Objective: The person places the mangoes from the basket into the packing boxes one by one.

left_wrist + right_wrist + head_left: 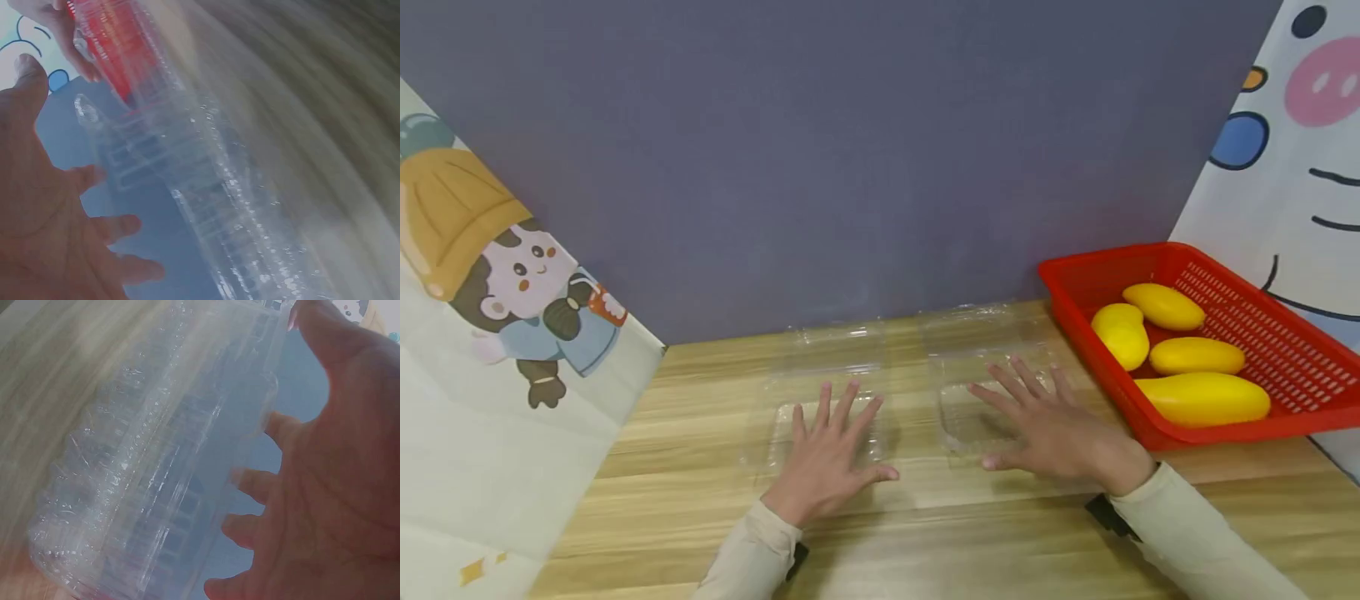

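Symmetrically placed: bare left hand (831,460) over a clear, hinged plastic box (827,357), bare right hand (1054,433) over a matching clear plastic box (962,358).

Both boxes lie lid-open, side by side on the wood-grained desk (925,542), beside the red perforated plastic basket (1093,367) of smooth yellow fruit-shaped pieces (1197,356). Thin plastic probably calls for light fingertip guidance at the rims; a hard push could skid or buckle it. Palms face down, forearms angle inward, fingers straight, splayed and released; fingertip contact cannot be told.
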Demonstrator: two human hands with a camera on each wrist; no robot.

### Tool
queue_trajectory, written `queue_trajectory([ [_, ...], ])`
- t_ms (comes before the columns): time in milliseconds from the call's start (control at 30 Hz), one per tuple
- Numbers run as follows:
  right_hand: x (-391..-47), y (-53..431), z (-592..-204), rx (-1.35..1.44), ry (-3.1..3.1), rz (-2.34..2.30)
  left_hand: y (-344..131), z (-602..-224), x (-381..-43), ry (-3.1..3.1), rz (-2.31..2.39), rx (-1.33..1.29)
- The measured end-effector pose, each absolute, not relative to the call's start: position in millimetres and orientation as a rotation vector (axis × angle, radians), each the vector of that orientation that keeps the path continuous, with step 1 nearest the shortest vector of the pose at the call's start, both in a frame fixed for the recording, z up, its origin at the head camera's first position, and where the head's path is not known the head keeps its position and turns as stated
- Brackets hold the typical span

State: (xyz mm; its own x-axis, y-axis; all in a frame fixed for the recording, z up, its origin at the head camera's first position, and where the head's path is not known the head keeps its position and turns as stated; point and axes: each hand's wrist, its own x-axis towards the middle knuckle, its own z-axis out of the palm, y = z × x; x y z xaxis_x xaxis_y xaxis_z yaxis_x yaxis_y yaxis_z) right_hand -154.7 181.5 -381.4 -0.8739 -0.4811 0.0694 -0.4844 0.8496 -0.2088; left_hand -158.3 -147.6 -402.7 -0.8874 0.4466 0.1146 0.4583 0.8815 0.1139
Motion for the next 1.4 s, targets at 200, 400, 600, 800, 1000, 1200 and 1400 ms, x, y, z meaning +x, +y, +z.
queue_trajectory([
  [200,-154,187,-378,0.763,-2.993,0.344,-132,-389,-152,-2.918,-0.373,-0.84],
  [400,-153,187,-369,0.707,-2.982,0.332,-111,-373,-145,-2.833,-0.523,-0.934],
  [600,-156,184,-355,0.693,-2.942,0.334,-90,-376,-138,-2.824,-0.8,-0.893],
  [800,-151,208,-337,0.629,-2.952,0.359,-61,-393,-136,-2.824,-1.153,-0.885],
  [1000,-148,235,-324,0.521,-2.976,0.408,-43,-405,-138,-2.822,-1.351,-0.719],
  [1200,-146,261,-318,0.431,-3.023,0.428,-38,-413,-144,-2.774,-1.46,-0.61],
  [1400,-147,288,-316,0.29,-3.107,0.428,-34,-417,-156,-2.709,-1.778,-0.45],
])
